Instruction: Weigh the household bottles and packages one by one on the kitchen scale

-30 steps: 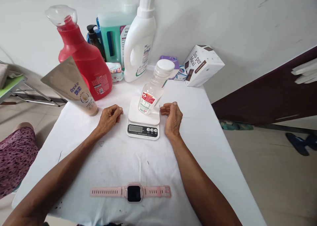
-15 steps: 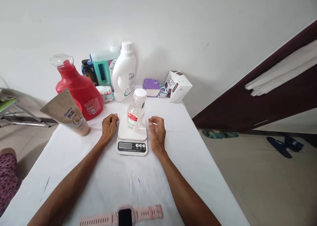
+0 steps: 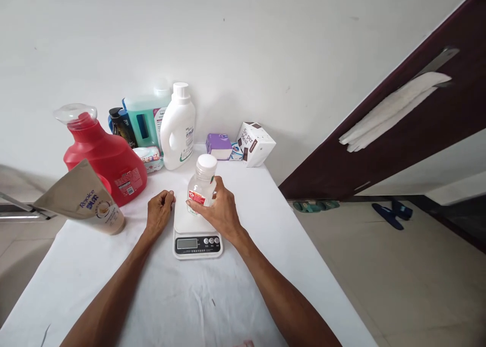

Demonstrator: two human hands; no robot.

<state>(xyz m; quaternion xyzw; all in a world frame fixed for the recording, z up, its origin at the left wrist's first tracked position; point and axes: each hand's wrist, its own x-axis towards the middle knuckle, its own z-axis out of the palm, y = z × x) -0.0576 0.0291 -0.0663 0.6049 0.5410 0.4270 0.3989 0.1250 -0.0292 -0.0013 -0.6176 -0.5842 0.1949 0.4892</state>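
A clear plastic bottle [image 3: 202,185] with a white cap and a red-and-white label stands on the white kitchen scale [image 3: 198,245]. My right hand [image 3: 220,210] is wrapped round the bottle's lower body from the right, thumb across the front of its label. Whether the bottle's base still touches the platform, I cannot tell. On the cloth just left of the scale rests my left hand [image 3: 160,211], fingers curled in and nothing visible in them. The scale's display looks blank.
At left stand a tan Rejoice tube [image 3: 85,200] and a red jug [image 3: 106,157]. Behind are a white detergent bottle [image 3: 178,129], a green jug [image 3: 146,116], a purple tissue pack [image 3: 219,146] and a white box [image 3: 256,144]. The table's right edge borders the floor.
My right hand has moved left and closed round the bottle. The left hand stays beside the scale. The view has shifted, and the pink watch has nearly left the bottom edge.
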